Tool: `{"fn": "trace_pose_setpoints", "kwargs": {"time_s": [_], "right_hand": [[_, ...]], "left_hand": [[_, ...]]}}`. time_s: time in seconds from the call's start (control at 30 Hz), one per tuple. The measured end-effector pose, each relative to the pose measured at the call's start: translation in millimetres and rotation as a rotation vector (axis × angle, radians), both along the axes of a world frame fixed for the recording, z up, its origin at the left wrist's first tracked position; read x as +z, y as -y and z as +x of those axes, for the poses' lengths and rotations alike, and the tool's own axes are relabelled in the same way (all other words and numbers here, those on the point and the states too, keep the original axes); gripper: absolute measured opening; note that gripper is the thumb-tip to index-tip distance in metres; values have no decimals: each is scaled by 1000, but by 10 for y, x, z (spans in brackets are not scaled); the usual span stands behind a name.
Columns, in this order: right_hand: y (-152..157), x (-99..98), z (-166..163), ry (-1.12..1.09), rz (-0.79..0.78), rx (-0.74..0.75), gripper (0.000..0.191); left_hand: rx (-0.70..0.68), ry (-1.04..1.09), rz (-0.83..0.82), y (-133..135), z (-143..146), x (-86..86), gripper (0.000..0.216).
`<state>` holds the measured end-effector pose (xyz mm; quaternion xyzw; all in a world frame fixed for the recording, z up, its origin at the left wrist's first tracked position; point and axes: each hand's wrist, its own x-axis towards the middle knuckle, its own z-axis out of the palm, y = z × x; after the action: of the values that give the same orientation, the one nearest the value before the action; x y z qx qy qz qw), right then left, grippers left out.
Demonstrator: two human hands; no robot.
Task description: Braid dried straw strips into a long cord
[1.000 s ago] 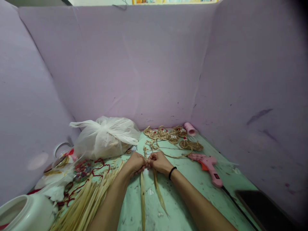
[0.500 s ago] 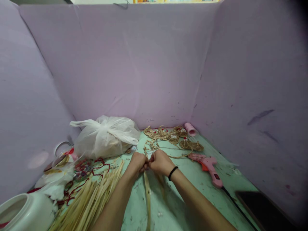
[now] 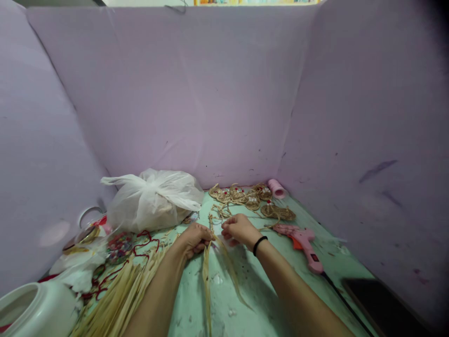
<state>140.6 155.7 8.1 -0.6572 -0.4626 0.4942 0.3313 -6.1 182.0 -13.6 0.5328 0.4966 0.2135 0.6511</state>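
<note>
My left hand (image 3: 194, 238) and my right hand (image 3: 239, 230) rest close together on the green table (image 3: 273, 276), both closed on pale dried leaf strips (image 3: 207, 276). The strips join at a braided end between my fingers and trail toward me, one straight down and another slanting right. A black band circles my right wrist. Just beyond my hands lies a braided straw cord (image 3: 219, 213) that leads to several coiled straw ornaments (image 3: 252, 200) with small red and white beads.
A pile of straw strips (image 3: 122, 295) lies at the left with red cord (image 3: 140, 245) over it. A tied white plastic bag (image 3: 154, 199), a white jar (image 3: 35, 311), a pink glue gun (image 3: 301, 243), a pink spool (image 3: 277, 188) and a dark phone (image 3: 382, 309) surround my hands. Purple panels wall three sides.
My right hand has drawn away from the left, up and to the right, and the loose strips have fanned apart again below my hands.
</note>
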Motion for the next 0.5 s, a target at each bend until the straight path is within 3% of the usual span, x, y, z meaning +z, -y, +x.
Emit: {"fn": "trace_pose_setpoints", "kwargs": {"time_s": [0.13, 0.33, 0.5], "right_hand": [[42, -35, -156, -295, -132, 102, 15], [-47, -215, -201, -37, 1, 98, 21], [-41, -233, -115, -77, 5, 210, 20]], "left_hand": [[-12, 49, -6, -13, -9, -31, 7], [-44, -8, 13, -24, 0, -46, 7], [-39, -78, 53, -14, 11, -11, 5]]}}
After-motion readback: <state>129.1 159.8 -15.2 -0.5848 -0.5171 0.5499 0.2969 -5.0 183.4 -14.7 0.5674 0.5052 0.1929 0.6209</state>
